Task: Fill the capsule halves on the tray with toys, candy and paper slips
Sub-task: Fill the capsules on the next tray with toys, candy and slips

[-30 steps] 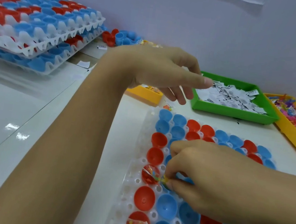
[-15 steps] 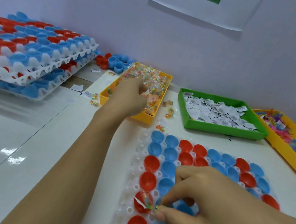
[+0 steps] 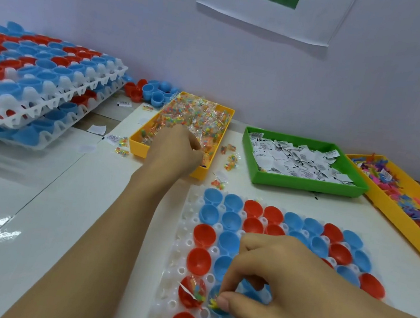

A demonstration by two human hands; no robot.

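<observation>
A white tray [image 3: 179, 237] lies in front of me, holding rows of blue and red capsule halves. My right hand [image 3: 293, 290] pinches a small yellow and orange piece [image 3: 214, 303] between thumb and forefinger, down in a blue half [image 3: 219, 311] near the tray's left side. Beside it, a red half [image 3: 191, 291] holds a candy packet and a paper slip. My left hand [image 3: 175, 151] reaches into the yellow candy tray [image 3: 137, 146], its fingers curled into the packets.
A green tray [image 3: 307, 183] of paper slips and a yellow tray [image 3: 395, 223] of coloured toys stand at the back right. Filled trays are stacked [image 3: 38, 99] at the left, with loose capsule halves [image 3: 153, 92] by the wall. Stray candy packets [image 3: 231, 159] lie on the table.
My left hand has gone from above the capsule tray out to the candy tray and dug into the packets. My right hand has stayed at the same blue half.
</observation>
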